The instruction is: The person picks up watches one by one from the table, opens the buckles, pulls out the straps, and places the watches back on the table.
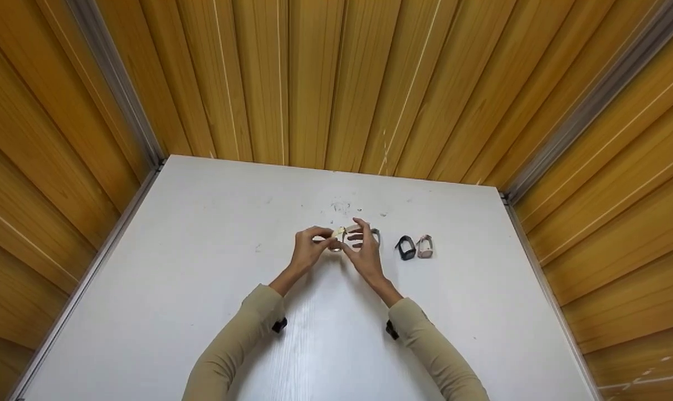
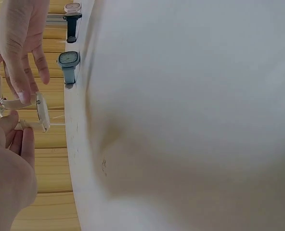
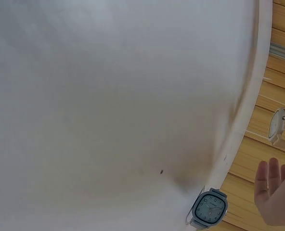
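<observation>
Both hands are at a cream wristwatch [image 1: 339,231], lifted above the white table with its strap bent into a loop. My left hand [image 1: 308,248] pinches the strap between thumb and fingers; the left wrist view shows this grip near the buckle. From the other side, my right hand [image 1: 365,253] has its thumb on the strap and its index finger by the strap's loose end. Its other fingers [image 3: 273,178] stand out straight, apart from the watch. In the right wrist view the watch case [image 3: 277,122] is seen edge-on. Part of the strap is hidden by fingers.
A grey-blue watch [image 3: 210,208] stands on the table just beyond the right hand. Farther right stand a black watch [image 1: 406,248] and a pink watch [image 1: 425,247]. Wood-patterned walls [image 1: 314,83] border the white table [image 1: 214,223] at the back and sides.
</observation>
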`<state>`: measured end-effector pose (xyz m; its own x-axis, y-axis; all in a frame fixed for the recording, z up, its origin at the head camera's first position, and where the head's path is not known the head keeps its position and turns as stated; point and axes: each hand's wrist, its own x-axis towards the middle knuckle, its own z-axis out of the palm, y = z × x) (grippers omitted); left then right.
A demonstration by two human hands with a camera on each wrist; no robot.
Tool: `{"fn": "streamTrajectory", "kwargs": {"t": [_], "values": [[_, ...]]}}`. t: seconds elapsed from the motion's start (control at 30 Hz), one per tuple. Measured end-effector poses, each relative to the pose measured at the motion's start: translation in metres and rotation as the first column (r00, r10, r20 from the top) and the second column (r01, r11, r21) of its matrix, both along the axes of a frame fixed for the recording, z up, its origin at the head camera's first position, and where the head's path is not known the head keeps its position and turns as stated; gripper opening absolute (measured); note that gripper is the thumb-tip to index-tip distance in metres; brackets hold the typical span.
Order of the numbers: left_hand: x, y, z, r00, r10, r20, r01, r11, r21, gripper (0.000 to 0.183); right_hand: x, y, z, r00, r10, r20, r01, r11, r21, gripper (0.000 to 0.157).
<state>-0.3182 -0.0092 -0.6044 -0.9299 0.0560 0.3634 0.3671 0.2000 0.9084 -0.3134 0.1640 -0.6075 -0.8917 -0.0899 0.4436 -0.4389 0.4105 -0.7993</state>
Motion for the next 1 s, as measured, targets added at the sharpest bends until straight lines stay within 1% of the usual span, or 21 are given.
{"fn": "streamTrajectory", "kwargs": {"t": [0.07,0.1,0.23,0.3,0.4,0.5,0.63,0.73,0.8,0.87,1.0], "values": [[0.0,0.0,0.0,1.0,0.001,-0.001,-0.001,1.0,-0.001,0.014,0.0,0.0,-0.001,1.0,-0.003,0.002,0.003,1.0,-0.004,0.067],[0.0,0.001,0.0,1.0,0.003,-0.006,-0.003,1.0,0.003,0.014,-0.001,0.001,-0.002,1.0,0.003,0.006,-0.003,1.0,-0.022,0.066],[0.0,0.001,-0.001,1.0,0.011,0.001,-0.011,1.0,0.003,0.015,-0.002,0.0,-0.004,1.0,0.025,0.004,-0.024,0.998,-0.062,0.06],[0.0,0.001,-0.001,1.0,0.016,0.009,-0.016,1.0,0.004,0.015,-0.002,0.0,-0.004,1.0,0.021,-0.003,-0.021,0.998,-0.058,0.056],[0.001,0.001,-0.002,1.0,0.019,0.017,-0.019,1.0,0.002,0.015,-0.002,-0.001,-0.003,1.0,-0.002,-0.024,0.001,1.0,-0.026,0.051],[0.001,0.002,-0.003,1.0,0.024,0.002,-0.024,1.0,-0.006,0.015,-0.002,-0.003,-0.002,0.999,-0.019,-0.039,0.018,1.0,-0.016,0.049],[0.001,0.004,-0.003,0.999,0.032,-0.041,-0.033,0.999,-0.033,0.019,0.0,-0.005,-0.001,0.998,-0.04,-0.052,0.039,0.999,-0.012,0.049],[0.001,0.005,0.0,0.996,0.051,-0.077,-0.058,0.995,-0.084,0.026,0.001,-0.006,0.0,0.996,-0.059,-0.063,0.058,0.998,-0.01,0.048],[0.001,0.006,0.002,0.991,0.078,-0.106,-0.093,0.986,-0.137,0.028,0.001,-0.007,-0.001,0.995,-0.07,-0.07,0.07,0.998,-0.005,0.047],[0.001,0.008,0.004,0.983,0.115,-0.144,-0.142,0.97,-0.197,0.03,0.002,-0.008,0.0,0.994,-0.077,-0.076,0.078,0.997,0.0,0.046],[0.002,0.011,0.008,0.952,0.175,-0.25,-0.251,0.916,-0.312,0.029,0.003,-0.01,0.0,0.993,-0.086,-0.081,0.087,0.996,0.005,0.045]]}}
